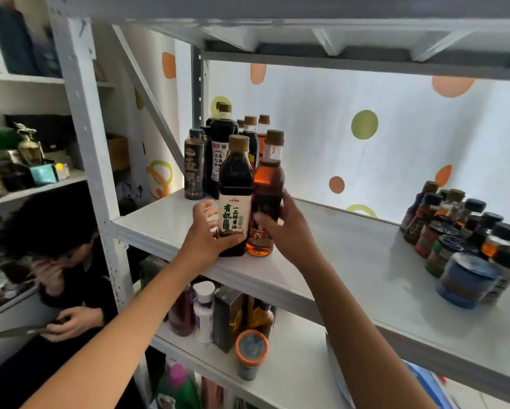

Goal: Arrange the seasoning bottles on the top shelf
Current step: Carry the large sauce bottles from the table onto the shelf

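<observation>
A dark soy-sauce bottle (235, 184) with a white label stands near the front edge of the white top shelf (351, 261). My left hand (211, 231) wraps its lower part. Right beside it stands an amber bottle (267, 184) with a tan cap; my right hand (286, 228) grips its lower half. Behind them several dark tall bottles (218, 149) cluster at the shelf's back left. A group of small jars and short bottles (466, 234) sits at the shelf's right end.
A lower shelf (292, 358) holds a white bottle, a dark box and an orange-rimmed jar (251, 354). A person (61, 261) sits at the lower left beside the shelf post (82, 122). Another shelf board runs close overhead.
</observation>
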A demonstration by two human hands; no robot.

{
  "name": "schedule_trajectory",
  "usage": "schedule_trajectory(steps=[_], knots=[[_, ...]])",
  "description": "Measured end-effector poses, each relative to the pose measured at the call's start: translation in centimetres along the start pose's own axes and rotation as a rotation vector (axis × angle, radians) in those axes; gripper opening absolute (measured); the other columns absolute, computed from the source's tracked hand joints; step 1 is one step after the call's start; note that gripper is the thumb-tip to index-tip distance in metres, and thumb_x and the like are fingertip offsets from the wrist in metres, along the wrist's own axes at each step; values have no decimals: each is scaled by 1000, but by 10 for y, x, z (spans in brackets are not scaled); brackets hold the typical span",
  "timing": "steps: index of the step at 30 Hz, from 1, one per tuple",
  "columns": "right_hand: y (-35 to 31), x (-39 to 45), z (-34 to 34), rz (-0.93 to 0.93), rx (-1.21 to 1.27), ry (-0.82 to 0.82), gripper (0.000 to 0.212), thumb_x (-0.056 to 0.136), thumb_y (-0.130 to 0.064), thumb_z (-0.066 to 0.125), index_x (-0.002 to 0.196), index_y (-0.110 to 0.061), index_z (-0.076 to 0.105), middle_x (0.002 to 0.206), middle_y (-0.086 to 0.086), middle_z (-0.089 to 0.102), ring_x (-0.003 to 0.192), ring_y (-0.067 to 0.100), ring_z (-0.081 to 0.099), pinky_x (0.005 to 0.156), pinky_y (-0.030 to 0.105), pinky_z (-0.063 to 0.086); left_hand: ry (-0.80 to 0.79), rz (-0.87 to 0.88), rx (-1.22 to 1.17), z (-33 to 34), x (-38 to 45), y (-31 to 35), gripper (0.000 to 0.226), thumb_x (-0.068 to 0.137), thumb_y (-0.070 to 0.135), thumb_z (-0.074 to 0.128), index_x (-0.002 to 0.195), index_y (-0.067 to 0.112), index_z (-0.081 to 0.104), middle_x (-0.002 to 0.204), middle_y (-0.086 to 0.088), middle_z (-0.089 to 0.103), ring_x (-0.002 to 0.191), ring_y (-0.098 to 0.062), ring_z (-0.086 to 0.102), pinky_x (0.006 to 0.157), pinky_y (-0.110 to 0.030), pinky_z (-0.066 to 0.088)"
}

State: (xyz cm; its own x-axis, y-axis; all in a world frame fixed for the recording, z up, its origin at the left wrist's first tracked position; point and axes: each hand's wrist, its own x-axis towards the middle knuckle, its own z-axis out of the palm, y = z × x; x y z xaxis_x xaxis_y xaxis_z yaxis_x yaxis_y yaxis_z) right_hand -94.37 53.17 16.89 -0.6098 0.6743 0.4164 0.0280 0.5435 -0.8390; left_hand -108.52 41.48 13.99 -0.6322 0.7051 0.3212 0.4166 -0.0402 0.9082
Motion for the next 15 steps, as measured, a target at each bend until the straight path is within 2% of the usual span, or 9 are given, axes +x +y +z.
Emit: schedule_trajectory(steps=[2,4,6,9,15], knots=[[13,-12,2,51,-25,-17,58,86,-18,72,138,-32,51,114,-8,72,106,8,66,93,42,57,86,30,-16,2,-3,-6,81,67,19,88,125,28,33,123,11,47,108,-2,51,87,-16,43],[21,-16,3,58,-13,1,52,85,-17,74,133,-29,58,111,-9,74,103,5,68,92,40,58,123,68,25,4,-3,-5,71,67,20,88,119,29,42,113,15,52,99,6,54,76,-10,46],[23,-11,6,66,-4,25,49,85,-17,76,130,-27,61,108,-9,75,100,4,69,89,35,59,122,95,63,4,2,-5,65,69,20,87,120,27,47,111,15,56,95,6,55,71,-7,44],[23,1,17,73,-20,63,50,85,-21,76,132,-25,60,108,-8,75,96,3,70,83,28,59,128,122,85,0,17,-10,62,72,19,84,124,21,51,116,10,61,100,-5,57,75,-9,42],[23,38,47,91,-54,82,50,86,-21,74,133,-27,57,111,-6,74,95,9,70,80,28,58,120,96,103,-15,59,-25,59,77,19,81,128,18,52,118,6,62,104,-7,56,80,-14,41]])
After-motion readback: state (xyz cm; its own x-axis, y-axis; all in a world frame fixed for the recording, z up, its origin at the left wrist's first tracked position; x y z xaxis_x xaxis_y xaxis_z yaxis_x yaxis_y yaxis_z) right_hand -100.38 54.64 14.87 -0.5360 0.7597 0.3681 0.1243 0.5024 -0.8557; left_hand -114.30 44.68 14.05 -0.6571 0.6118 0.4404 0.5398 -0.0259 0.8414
